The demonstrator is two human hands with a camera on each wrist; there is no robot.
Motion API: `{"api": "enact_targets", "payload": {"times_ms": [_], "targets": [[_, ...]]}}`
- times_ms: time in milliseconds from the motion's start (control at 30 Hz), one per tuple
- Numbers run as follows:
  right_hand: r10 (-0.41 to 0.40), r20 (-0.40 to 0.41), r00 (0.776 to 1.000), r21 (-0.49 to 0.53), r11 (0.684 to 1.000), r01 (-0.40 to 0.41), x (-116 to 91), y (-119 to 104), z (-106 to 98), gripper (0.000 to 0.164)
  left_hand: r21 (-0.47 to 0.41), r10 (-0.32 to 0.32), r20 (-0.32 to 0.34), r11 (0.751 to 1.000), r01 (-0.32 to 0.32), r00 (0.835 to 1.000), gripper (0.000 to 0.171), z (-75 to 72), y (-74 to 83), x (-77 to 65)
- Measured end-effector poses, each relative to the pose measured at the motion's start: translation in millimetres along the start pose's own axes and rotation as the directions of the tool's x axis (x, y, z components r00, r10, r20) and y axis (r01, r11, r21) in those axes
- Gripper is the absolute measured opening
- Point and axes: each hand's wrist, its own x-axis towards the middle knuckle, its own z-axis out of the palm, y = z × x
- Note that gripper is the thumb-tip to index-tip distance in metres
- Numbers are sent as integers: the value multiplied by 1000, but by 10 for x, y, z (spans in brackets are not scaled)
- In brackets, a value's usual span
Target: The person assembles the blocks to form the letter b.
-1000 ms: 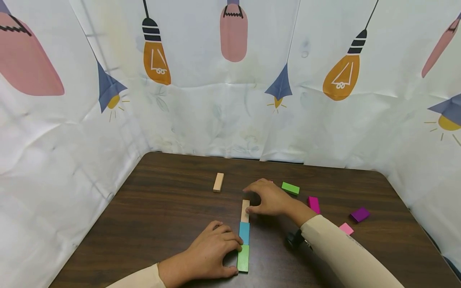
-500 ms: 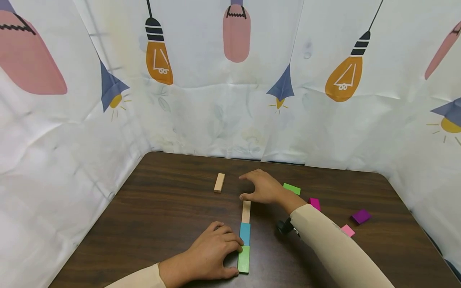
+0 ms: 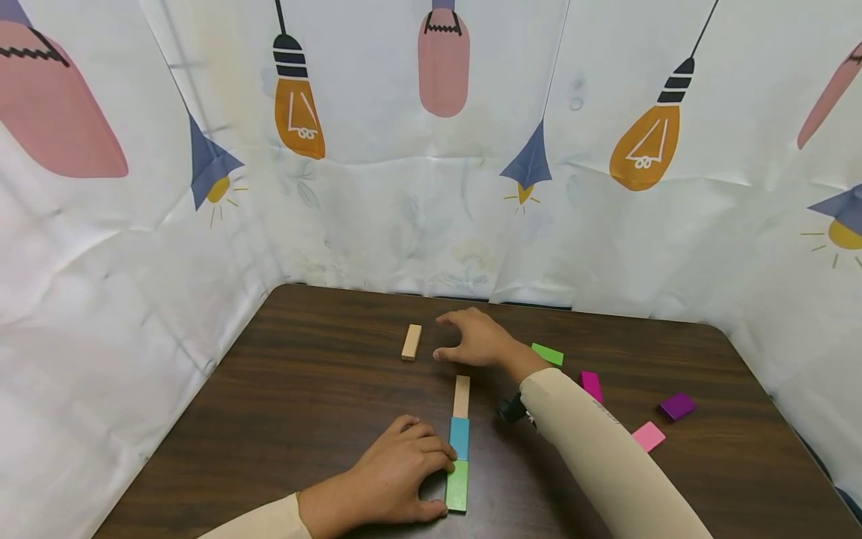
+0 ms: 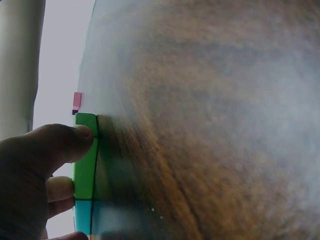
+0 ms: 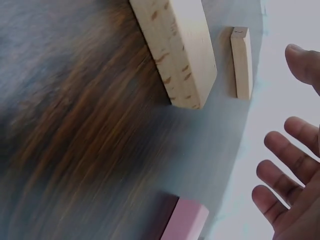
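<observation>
A short row on the table (image 3: 303,419) has a light green block (image 3: 456,486) nearest, then a blue block (image 3: 459,439), then a plain wooden block (image 3: 461,397), end to end. My left hand (image 3: 400,475) rests against the row's left side, its thumb touching the green block (image 4: 86,170) and fingertips near the blue join. Beyond the row, my right hand (image 3: 478,340) hovers with thumb and fingers spread, holding nothing. A second wooden block (image 3: 411,342) lies left of it, apart from the fingers. The right wrist view shows both wooden blocks and the spread fingers (image 5: 290,155).
On the right lie a bright green block (image 3: 548,354), a magenta block (image 3: 591,386), a purple block (image 3: 676,406) and a pink block (image 3: 649,436); the right sleeve partly covers some. A printed curtain (image 3: 377,224) hangs along the table's back and sides.
My right hand has moved away from the wooden block at the row's far end, leftward and back toward the loose wooden block. My left hand has stayed put at the row.
</observation>
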Motion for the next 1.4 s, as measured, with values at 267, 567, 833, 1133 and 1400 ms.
{"api": "enact_targets", "payload": {"times_ms": [267,567,833,1133,1400], "targets": [[10,15,1000,-6,1000,-10,120,-70,31,76,13,7,-12,1000,-7,1000,35,0,6,-12],[11,14,1000,-14,1000,-11,250,-141,89,75,16,15,-10,1000,-15,1000,36,-4,-3,-17],[34,34,999,-36,999,-33,326,-206,195,77,16,17,-14,1000,-16,1000,36,-11,5,-17],[32,61,998,-35,999,-30,363,-289,207,79,43,26,-38,999,-25,999,37,-10,26,-22],[57,64,996,-57,997,-54,416,-326,241,79,39,25,-25,999,-24,999,36,-10,13,-17]]}}
